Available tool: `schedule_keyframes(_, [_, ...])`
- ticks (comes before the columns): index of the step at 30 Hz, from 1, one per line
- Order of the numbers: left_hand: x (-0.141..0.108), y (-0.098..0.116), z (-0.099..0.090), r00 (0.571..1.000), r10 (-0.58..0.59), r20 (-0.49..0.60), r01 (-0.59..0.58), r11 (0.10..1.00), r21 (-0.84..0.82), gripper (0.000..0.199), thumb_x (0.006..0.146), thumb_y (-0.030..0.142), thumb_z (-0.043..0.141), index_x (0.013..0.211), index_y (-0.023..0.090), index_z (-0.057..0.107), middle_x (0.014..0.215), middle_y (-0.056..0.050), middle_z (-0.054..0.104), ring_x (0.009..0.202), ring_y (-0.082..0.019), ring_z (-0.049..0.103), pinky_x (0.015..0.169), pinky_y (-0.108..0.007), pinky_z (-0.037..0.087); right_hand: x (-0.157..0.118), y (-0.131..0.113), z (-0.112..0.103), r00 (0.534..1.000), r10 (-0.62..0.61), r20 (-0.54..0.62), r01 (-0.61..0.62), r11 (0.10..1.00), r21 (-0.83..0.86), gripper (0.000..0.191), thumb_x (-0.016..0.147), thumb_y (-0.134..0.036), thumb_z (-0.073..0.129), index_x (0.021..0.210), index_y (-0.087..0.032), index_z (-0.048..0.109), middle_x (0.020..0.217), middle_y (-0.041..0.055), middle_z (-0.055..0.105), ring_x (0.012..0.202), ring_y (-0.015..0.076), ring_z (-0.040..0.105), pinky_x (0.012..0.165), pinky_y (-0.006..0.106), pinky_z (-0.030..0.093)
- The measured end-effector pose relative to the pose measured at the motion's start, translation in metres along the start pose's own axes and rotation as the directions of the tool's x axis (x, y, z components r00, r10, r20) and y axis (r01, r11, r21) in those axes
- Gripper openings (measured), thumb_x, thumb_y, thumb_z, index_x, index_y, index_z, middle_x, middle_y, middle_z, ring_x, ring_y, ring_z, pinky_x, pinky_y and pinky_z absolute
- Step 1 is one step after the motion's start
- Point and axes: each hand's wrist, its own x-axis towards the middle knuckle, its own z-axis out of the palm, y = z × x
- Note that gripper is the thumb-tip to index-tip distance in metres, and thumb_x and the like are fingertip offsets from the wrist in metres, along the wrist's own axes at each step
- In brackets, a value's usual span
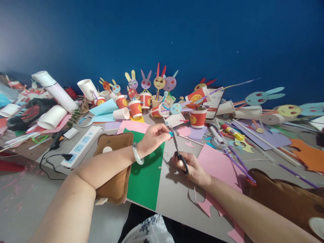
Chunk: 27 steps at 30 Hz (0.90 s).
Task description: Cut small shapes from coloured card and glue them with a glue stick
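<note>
one small scrap of bright blue paper (170, 134) is pinched between the thumb and forefinger of the left hand (152, 139), the two tips pressed together on it, the other fingers curled in behind. a pale, glossy ring-shaped bangle (137, 154) circles that wrist. the right hand (194, 168) is closed around a pair of metal scissors with black handles (178, 151), fingers bent round the loops. the blades point up and away from the body, their tips just beside the scrap; whether they touch it, and whether they stand slightly apart or fully together, i cannot tell.

both hands are raised over a grey tabletop (170, 199). under the left hand lies a flat sheet of green paper (144, 189), next to a brown, soft fabric cushion with rounded corners (111, 184), which the left forearm crosses. below the right forearm lies a large sheet of pink paper with curved cut-outs (215, 162). beyond the hands, near the blue wall (162, 33), stand red-and-white paper cups (136, 108) bearing paper rabbit heads with long ears (146, 83).
</note>
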Motion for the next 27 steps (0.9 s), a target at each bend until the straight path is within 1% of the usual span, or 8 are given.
schedule_keyframes(7, [-0.001, 0.001, 0.0, 1.0, -0.004, -0.014, 0.004, 1.0, 0.006, 0.008, 0.069, 0.02, 0.06, 0.071, 0.015, 0.054, 0.067, 0.002, 0.055, 0.066, -0.01, 0.056, 0.067, -0.025, 0.045, -0.001, -0.001, 0.0, 1.0, 0.0, -0.002, 0.0, 1.0, -0.026, 0.055, 0.075, -0.07, 0.06, 0.062, -0.018, 0.048, 0.054, -0.0041, 0.038, 0.053, 0.009, 0.029, 0.049, 0.026, 0.024])
schedule_keyframes(12, [0.0, 0.001, 0.001, 1.0, -0.012, -0.019, 0.011, 1.0, -0.005, 0.008, 0.069, 0.02, 0.061, 0.07, 0.015, 0.054, 0.066, 0.003, 0.055, 0.066, -0.01, 0.056, 0.067, -0.025, 0.044, -0.001, -0.002, 0.002, 1.0, 0.005, -0.008, -0.005, 1.0, -0.013, 0.055, 0.074, -0.07, 0.061, 0.061, -0.018, 0.049, 0.053, -0.0045, 0.038, 0.051, 0.0087, 0.029, 0.048, 0.027, 0.024])
schedule_keyframes(18, [0.001, 0.003, 0.001, 1.0, 0.006, -0.027, -0.006, 1.0, -0.015, 0.01, 0.071, 0.022, 0.061, 0.067, 0.015, 0.054, 0.064, 0.002, 0.058, 0.065, -0.01, 0.057, 0.066, -0.024, 0.045, -0.001, 0.001, 0.001, 0.998, 0.005, -0.057, -0.006, 1.0, -0.01, 0.055, 0.076, -0.071, 0.059, 0.061, -0.018, 0.05, 0.053, -0.0032, 0.042, 0.05, 0.0093, 0.033, 0.048, 0.026, 0.024])
schedule_keyframes(23, [0.004, -0.001, 0.0, 0.999, 0.014, -0.041, -0.012, 0.999, 0.051, 0.013, 0.074, 0.024, 0.06, 0.065, 0.014, 0.058, 0.063, 0.001, 0.06, 0.065, -0.01, 0.056, 0.066, -0.024, 0.045, 0.003, 0.011, -0.001, 0.984, -0.05, -0.173, 0.07, 0.991, 0.113, 0.053, 0.087, -0.066, 0.047, 0.061, -0.019, 0.046, 0.059, -0.0017, 0.045, 0.047, 0.0089, 0.034, 0.047, 0.027, 0.024])
schedule_keyframes(27, [0.006, -0.005, -0.003, 1.0, 0.012, -0.024, -0.01, 0.995, 0.095, 0.016, 0.075, 0.025, 0.06, 0.064, 0.014, 0.06, 0.062, 0.001, 0.058, 0.065, -0.01, 0.054, 0.066, -0.024, 0.044, 0.008, 0.015, -0.002, 0.971, 0.017, -0.239, 0.048, 0.964, 0.262, 0.049, 0.091, -0.062, 0.042, 0.067, -0.019, 0.048, 0.064, -0.0011, 0.051, 0.043, 0.0074, 0.032, 0.044, 0.026, 0.021])
